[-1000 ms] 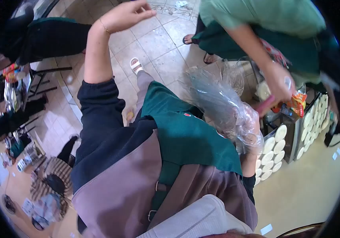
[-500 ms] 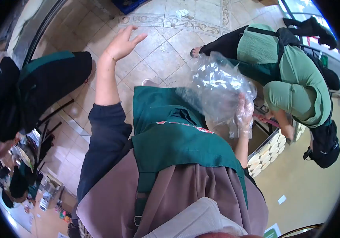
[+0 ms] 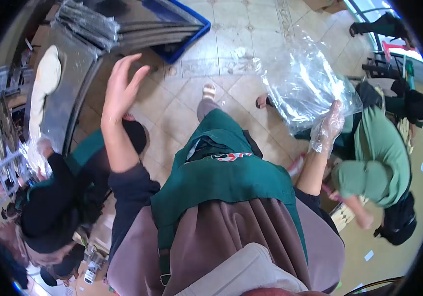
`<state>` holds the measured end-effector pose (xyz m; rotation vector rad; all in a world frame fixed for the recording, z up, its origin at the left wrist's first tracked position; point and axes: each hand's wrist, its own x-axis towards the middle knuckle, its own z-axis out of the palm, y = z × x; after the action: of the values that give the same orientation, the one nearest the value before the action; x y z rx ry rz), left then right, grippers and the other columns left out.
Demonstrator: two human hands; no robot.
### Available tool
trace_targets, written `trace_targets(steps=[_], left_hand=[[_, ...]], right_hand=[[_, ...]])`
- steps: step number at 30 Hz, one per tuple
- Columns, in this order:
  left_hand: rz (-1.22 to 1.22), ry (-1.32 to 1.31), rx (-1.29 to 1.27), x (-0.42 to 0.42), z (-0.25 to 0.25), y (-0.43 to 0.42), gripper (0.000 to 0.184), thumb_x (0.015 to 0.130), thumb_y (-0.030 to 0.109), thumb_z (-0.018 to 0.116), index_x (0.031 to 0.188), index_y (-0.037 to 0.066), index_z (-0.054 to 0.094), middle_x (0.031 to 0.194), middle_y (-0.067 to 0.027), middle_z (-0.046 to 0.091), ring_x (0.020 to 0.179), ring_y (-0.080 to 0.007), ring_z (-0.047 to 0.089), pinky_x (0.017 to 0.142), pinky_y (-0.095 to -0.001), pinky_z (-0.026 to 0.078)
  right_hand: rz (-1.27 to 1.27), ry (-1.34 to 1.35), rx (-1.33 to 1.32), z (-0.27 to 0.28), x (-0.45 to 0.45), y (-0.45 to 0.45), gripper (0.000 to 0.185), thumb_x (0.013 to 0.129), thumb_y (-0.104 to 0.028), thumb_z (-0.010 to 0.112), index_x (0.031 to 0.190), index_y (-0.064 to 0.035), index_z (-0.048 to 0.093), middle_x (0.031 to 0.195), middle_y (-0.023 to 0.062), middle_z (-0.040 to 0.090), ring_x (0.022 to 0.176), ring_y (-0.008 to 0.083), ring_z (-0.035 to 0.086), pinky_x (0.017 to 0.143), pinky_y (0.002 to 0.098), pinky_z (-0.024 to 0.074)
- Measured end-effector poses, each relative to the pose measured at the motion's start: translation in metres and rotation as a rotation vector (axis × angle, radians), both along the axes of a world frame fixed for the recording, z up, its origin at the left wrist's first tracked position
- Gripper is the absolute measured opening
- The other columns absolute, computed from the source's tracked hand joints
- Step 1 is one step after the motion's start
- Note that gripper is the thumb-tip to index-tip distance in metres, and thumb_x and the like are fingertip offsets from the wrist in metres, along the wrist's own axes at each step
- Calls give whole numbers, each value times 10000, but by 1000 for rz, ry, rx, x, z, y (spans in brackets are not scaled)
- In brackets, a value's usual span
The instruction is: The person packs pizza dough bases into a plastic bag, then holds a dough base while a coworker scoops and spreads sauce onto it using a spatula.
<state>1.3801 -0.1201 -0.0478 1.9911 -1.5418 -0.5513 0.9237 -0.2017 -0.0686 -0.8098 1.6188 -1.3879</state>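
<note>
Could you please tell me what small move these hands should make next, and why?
I would probably bring the left hand across to steady the clear plastic, since only the right hand grips it, its far end spreads out loose, and the left hand is open and empty, well apart from it.
</note>
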Motion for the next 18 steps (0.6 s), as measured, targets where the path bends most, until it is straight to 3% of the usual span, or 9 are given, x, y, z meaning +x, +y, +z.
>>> trace_targets(steps=[3, 5, 7, 8, 10, 12, 15, 16, 18], left_hand=[[174, 4, -204, 47, 24, -38, 292, 852, 168, 620, 1101, 19, 584, 1057, -111, 597, 994, -230, 576, 873, -301, 431], [324, 66, -320, 71, 35, -54, 263, 867, 149, 603, 1092, 16, 589, 1051, -103, 598, 979, -200, 577, 862, -302, 437], [374, -99, -337, 98, 44, -68, 270, 886, 152, 578, 1116, 11, 578, 1045, -105, 594, 970, -205, 567, 865, -308, 433], [376, -118, -320, 111, 45, -75, 281, 901, 156, 555, 1138, 5, 558, 1097, -109, 579, 1012, -201, 553, 890, -308, 423], [382, -132, -319, 138, 42, -95, 293, 917, 161, 532, 1160, -2, 539, 1149, -113, 564, 1054, -196, 539, 915, -308, 412], [376, -120, -307, 163, 27, -118, 323, 883, 219, 580, 1139, 23, 562, 1093, -113, 566, 1049, -237, 520, 931, -338, 376], [413, -399, -256, 200, -9, -156, 497, 863, 335, 592, 1233, 25, 474, 1276, -237, 397, 1188, -365, 381, 1005, -424, 288], [452, -385, -235, 213, -23, -168, 594, 847, 372, 603, 1282, 18, 406, 1311, -294, 320, 1216, -418, 322, 1027, -451, 250], [501, -326, -174, 241, -55, -188, 627, 869, 411, 551, 1308, 6, 358, 1321, -323, 300, 1243, -438, 294, 1035, -456, 243]], right_hand=[[-48, 15, -31, 10, 40, -102, 408, 923, -310, 511, 1140, 34, 534, 1074, 97, 579, 947, 185, 552, 824, 317, 444], [-11, 128, -148, 8, 45, -161, 317, 915, -266, 540, 1069, 9, 577, 953, 50, 586, 830, 138, 531, 725, 287, 431], [6, -25, -210, 9, 64, -208, 350, 927, -271, 517, 1114, 23, 548, 1019, 75, 586, 898, 157, 547, 792, 299, 442], [25, 74, -217, 8, 69, -230, 392, 940, -282, 483, 1168, 35, 516, 1090, 96, 577, 953, 176, 555, 853, 308, 439], [24, 140, -218, 24, 99, -258, 406, 944, -287, 472, 1184, 38, 507, 1105, 103, 573, 963, 179, 554, 864, 309, 436], [-11, 176, -220, 34, 118, -279, 428, 946, -293, 462, 1204, 46, 502, 1122, 116, 571, 974, 176, 548, 861, 304, 434], [-101, 265, -221, 48, 137, -303, 436, 939, -308, 473, 1185, 49, 520, 1109, 115, 578, 960, 173, 549, 847, 293, 434], [-129, 309, -204, 64, 160, -305, 434, 932, -317, 486, 1155, 51, 545, 1070, 116, 594, 940, 172, 551, 834, 292, 434], [-141, 340, -209, 77, 181, -327, 436, 929, -326, 489, 1138, 51, 558, 1052, 114, 601, 928, 169, 552, 825, 295, 434]])
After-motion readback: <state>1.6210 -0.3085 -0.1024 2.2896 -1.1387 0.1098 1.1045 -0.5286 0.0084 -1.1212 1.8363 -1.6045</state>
